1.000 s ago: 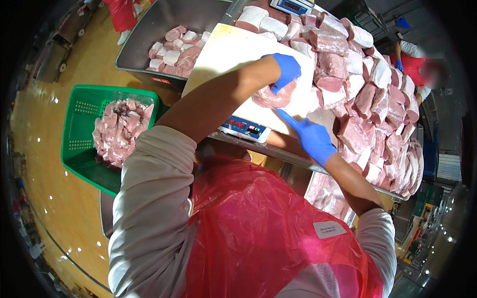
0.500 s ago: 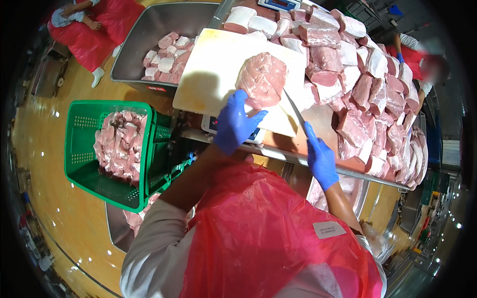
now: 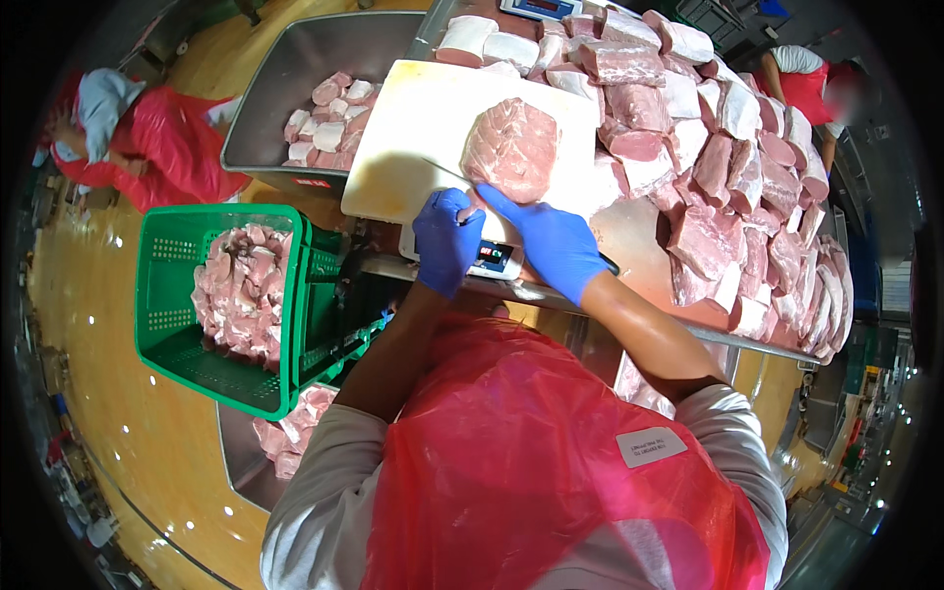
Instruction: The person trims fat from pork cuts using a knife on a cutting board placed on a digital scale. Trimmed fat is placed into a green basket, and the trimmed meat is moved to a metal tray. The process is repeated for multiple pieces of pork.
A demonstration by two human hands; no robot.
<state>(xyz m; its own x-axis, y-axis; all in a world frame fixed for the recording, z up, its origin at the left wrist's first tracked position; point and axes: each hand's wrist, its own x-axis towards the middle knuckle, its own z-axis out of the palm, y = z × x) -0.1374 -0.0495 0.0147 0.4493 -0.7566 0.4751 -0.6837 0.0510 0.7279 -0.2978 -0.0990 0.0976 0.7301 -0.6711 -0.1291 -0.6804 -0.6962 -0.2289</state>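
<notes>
A round, trimmed piece of pink pork (image 3: 513, 149) lies on the white cutting board (image 3: 408, 108). My right hand (image 3: 559, 246), in a blue glove, is closed round a knife (image 3: 447, 169), index finger stretched along it. The thin blade points left, past the near side of the pork; the dark handle end sticks out behind the hand. Close beside it my left hand (image 3: 448, 242), also gloved, is closed at the board's near edge, with a small pinkish scrap of meat showing between its fingers. The middle of the blade is hidden by the hands.
Pork loin pieces (image 3: 639, 108) are heaped on the metal table to the right. A scale (image 3: 495, 258) sits under the board's near edge. Left stand a grey metal tub (image 3: 261, 128) of cut pork and a green crate (image 3: 162, 295) of trimmings. Co-workers stand far left and right.
My right hand has swung left with the knife, from the pork's right side to its near side. My left hand has drawn back off the pork and closed.
</notes>
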